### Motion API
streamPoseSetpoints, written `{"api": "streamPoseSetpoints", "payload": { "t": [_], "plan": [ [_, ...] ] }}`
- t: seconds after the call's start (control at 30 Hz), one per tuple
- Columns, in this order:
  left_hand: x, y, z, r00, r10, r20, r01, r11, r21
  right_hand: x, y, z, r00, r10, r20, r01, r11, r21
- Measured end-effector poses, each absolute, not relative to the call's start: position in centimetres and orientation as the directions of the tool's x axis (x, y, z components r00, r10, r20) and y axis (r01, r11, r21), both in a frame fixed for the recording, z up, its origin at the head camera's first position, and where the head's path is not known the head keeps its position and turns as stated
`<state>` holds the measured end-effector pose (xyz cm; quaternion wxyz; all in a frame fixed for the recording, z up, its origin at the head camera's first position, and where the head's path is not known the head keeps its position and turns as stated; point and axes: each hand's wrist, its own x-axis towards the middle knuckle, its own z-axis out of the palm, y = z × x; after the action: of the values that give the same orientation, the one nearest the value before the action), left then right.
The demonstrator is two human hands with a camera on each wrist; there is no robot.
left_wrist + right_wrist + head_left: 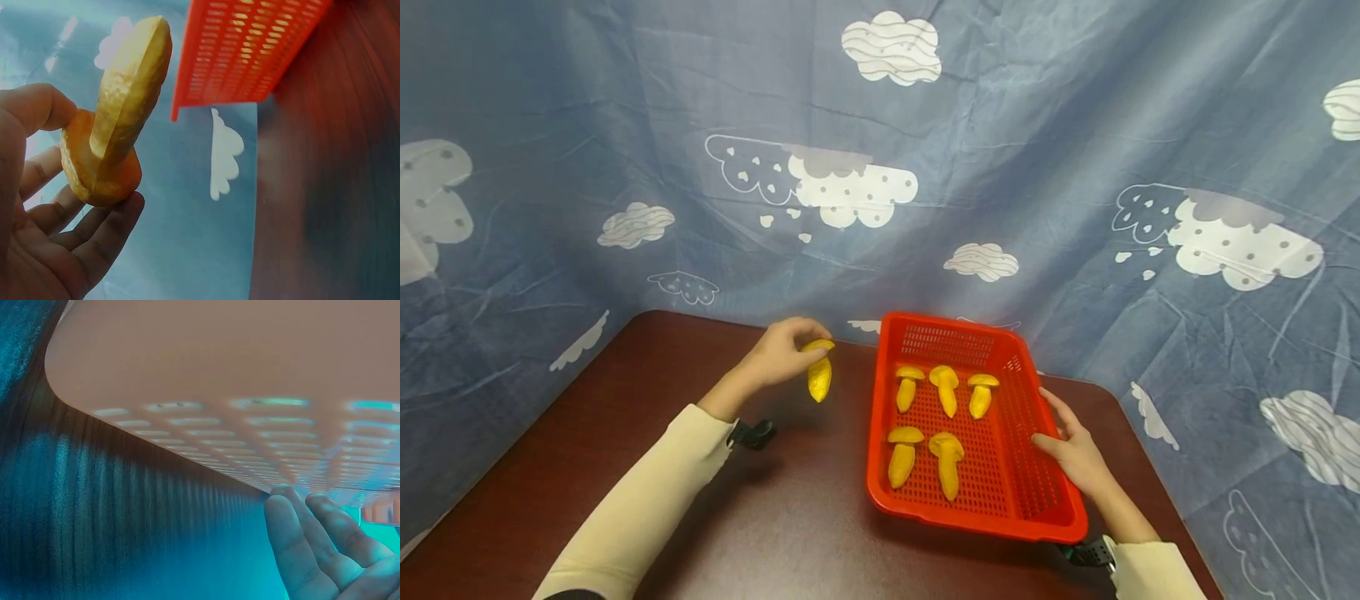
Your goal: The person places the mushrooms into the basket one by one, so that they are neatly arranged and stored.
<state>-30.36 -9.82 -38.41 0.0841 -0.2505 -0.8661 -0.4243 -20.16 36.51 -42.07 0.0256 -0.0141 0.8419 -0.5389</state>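
Note:
A yellow toy-like mushroom [819, 377] hangs stem-down from my left hand [784, 352], which pinches it by the cap above the table, left of the basket. Close up in the left wrist view, thumb and fingers hold the edge of the mushroom's [128, 94] cap. The red plastic basket [977, 523] has slotted walls and a slotted floor. My right hand [1081, 457] grips its right side, thumb over the rim and fingers along the outside. In the right wrist view the fingers [294, 544] lie near the basket's slotted outer wall [206, 369].
Several yellow mushrooms lie in two rows in the basket: three behind, including one mushroom [947, 390], and two in front, including another mushroom [903, 458]. Beneath is a dark reddish-brown table [775, 508]. A blue cloth [1037, 108] with white clouds hangs around it.

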Motion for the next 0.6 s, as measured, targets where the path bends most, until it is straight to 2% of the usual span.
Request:
{"api": "streamPoseSetpoints", "payload": {
  "t": [0.6],
  "plan": [
    [-30.7, -4.8, -36.5, -0.835, 0.404, 0.375, 0.535, 0.433, 0.726, -20.1, 36.5, -42.1, -0.998, -0.052, -0.036, 0.01, 0.428, -0.904]
  ]
}}
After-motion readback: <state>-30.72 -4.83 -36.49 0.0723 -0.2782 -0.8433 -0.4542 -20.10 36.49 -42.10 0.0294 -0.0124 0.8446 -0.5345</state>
